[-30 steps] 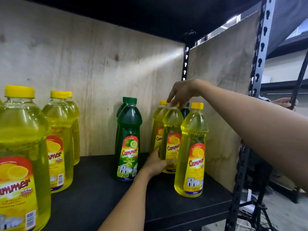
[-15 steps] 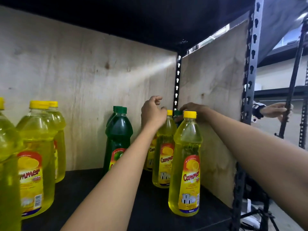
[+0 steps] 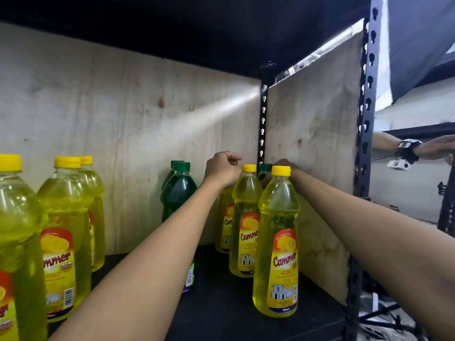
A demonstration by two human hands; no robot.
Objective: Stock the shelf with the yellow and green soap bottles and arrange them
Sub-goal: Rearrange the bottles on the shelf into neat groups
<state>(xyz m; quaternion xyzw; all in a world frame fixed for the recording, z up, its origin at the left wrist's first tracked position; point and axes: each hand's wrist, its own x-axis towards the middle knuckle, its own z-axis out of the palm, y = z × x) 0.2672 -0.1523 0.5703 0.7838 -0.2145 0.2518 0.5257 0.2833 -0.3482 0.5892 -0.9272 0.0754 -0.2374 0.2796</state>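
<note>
Three slim yellow soap bottles stand in a row at the right end of the black shelf (image 3: pixel 221 306): a front one (image 3: pixel 278 217), a middle one (image 3: pixel 246 205) and a rear one (image 3: pixel 222 217). My left hand (image 3: pixel 221 168) is closed in a fist over the rear yellow bottle's top, hiding its cap. A green bottle (image 3: pixel 265 167) stands in the back right corner. My right hand (image 3: pixel 283 163) reaches it from behind the front bottle's cap and is mostly hidden. Two more green bottles (image 3: pixel 178 190) stand to the left of my left arm.
Several large yellow bottles (image 3: pixel 66 217) crowd the shelf's left side. Plywood panels close the back (image 3: pixel 123 119) and the right side (image 3: pixel 312 143). A black perforated post (image 3: pixel 364 143) marks the front right corner. Another person's hand with a wrist device (image 3: pixel 418 146) is beyond it.
My left hand rose from the base of the middle yellow bottle to the top of the rear one. My right hand moved back and right toward the corner green bottle.
</note>
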